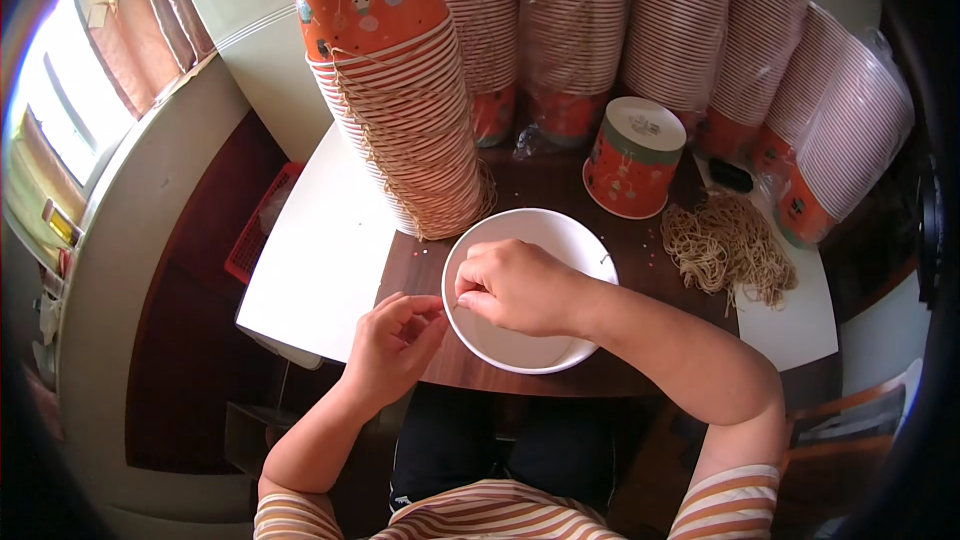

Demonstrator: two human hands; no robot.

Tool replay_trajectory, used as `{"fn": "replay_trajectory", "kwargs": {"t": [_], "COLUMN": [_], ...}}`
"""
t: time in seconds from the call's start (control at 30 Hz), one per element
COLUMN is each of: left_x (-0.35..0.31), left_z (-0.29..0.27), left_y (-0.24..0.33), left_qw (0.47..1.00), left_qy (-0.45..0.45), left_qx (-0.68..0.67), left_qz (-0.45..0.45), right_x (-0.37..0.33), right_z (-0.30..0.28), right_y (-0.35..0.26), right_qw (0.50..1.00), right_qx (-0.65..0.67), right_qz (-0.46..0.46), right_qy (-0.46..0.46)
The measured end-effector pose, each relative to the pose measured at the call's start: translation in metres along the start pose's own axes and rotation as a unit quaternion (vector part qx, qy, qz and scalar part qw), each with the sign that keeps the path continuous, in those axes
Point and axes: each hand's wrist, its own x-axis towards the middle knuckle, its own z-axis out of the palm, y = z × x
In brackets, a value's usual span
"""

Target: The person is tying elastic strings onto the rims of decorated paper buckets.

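Observation:
A white paper tub (570, 245) stands mouth up near the table's front edge. At its left rim, my left hand (393, 345) is closed from outside, thumb and forefinger pinched against the edge. Over the mouth reaches my right hand (525, 285), its fingertips pinched just inside that same stretch of rim. Whatever lies between the fingers of either hand is too small to make out. On the tub's right rim a short end of string (605, 259) shows. A finished-looking orange tub (632, 165) sits upside down behind it.
Behind to the left rises a tall stack of nested tubs (400, 120) with string handles hanging down its side. Several plastic-wrapped stacks (675, 20) line the back. A heap of tan strings (730, 245) lies at the right, near a dark object (730, 176). A red basket (262, 220) stands beyond the table's left edge.

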Motion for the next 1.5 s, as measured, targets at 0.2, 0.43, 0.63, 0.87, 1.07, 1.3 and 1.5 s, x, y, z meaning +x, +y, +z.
{"fn": "replay_trajectory", "kwargs": {"t": [0.2,0.43,0.63,0.87,1.07,1.3,1.5], "left_x": [0.0,0.004,0.004,-0.007,-0.014,-0.018,-0.023], "left_z": [-0.001,-0.015,-0.021,-0.027,-0.029,-0.029,-0.029], "left_y": [-0.001,0.01,0.032,0.044,0.054,0.045,0.047], "left_qw": [1.0,0.998,0.992,0.992,0.98,0.979,0.988], "left_qy": [-0.004,0.017,-0.111,-0.119,-0.144,-0.134,-0.081], "left_qx": [-0.001,0.012,-0.045,-0.041,-0.125,-0.148,-0.127], "left_qz": [-0.007,0.066,0.03,-0.009,-0.059,-0.043,0.018], "right_x": [-0.003,-0.013,-0.025,-0.033,-0.035,-0.038,-0.044], "right_z": [0.0,-0.008,-0.005,-0.001,0.002,0.001,0.007], "right_y": [0.003,-0.008,-0.023,-0.039,-0.047,-0.053,-0.056], "right_qw": [1.0,0.993,0.965,0.933,0.918,0.919,0.945], "right_qx": [-0.03,-0.019,-0.102,-0.207,-0.21,-0.203,-0.15], "right_qz": [-0.003,-0.1,-0.208,-0.247,-0.279,-0.28,-0.235], "right_qy": [0.003,0.06,0.12,0.159,0.187,0.188,0.171]}}
